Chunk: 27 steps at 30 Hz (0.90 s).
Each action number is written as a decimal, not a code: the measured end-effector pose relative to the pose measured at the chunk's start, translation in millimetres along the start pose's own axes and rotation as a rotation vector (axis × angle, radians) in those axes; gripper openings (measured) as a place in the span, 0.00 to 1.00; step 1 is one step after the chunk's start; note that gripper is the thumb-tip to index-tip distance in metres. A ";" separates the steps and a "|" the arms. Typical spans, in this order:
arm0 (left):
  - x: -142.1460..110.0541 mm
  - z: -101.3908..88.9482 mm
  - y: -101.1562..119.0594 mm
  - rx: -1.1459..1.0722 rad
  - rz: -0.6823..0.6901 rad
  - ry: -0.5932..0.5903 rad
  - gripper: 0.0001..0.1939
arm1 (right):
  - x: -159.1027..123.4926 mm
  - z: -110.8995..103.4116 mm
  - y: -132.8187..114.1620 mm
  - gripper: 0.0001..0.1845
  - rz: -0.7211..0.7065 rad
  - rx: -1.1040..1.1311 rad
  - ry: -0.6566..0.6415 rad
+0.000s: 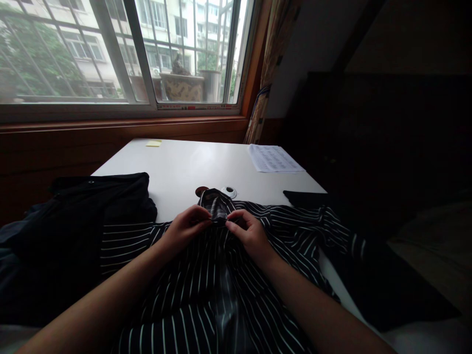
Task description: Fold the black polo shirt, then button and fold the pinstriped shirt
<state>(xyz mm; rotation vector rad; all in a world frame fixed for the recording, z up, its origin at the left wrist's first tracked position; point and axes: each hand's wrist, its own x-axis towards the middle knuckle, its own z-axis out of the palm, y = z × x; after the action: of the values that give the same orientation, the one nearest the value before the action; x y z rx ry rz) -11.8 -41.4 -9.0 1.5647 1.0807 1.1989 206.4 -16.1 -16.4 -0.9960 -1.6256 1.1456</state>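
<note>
A black shirt with white stripes (184, 290) lies spread over the near part of the table, its sleeves out to both sides. My left hand (190, 221) pinches the left edge of the shirt's collar opening. Opposite it, my right hand (249, 228) pinches the right edge, thumb and forefinger together. The two sets of fingertips are close together at the front of the neck. Below them the front hangs slightly apart in a dark gap. Whether a button is between the fingers I cannot make out.
Dark folded clothes (121, 196) are piled at the left, partly over the striped sleeve. More dark cloth (391, 280) lies at the right. On the white table (177, 167) are printed sheets (275, 158), a yellow sticky note (154, 143) and a white ring-shaped thing (229, 191). A barred window stands behind.
</note>
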 end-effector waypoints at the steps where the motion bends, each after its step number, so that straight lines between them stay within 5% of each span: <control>1: -0.1 0.3 0.0 0.005 -0.001 0.005 0.12 | -0.1 0.2 -0.4 0.09 0.004 0.006 0.007; 27: -1.5 -1.6 -1.6 0.113 0.033 -0.093 0.13 | 2.0 -0.3 3.0 0.10 -0.047 0.024 -0.015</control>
<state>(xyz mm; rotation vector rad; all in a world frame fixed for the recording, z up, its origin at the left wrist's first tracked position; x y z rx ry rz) -13.8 -42.2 -10.6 1.7136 1.0821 1.0915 206.5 -13.5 -18.8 -0.9310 -1.6346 1.1411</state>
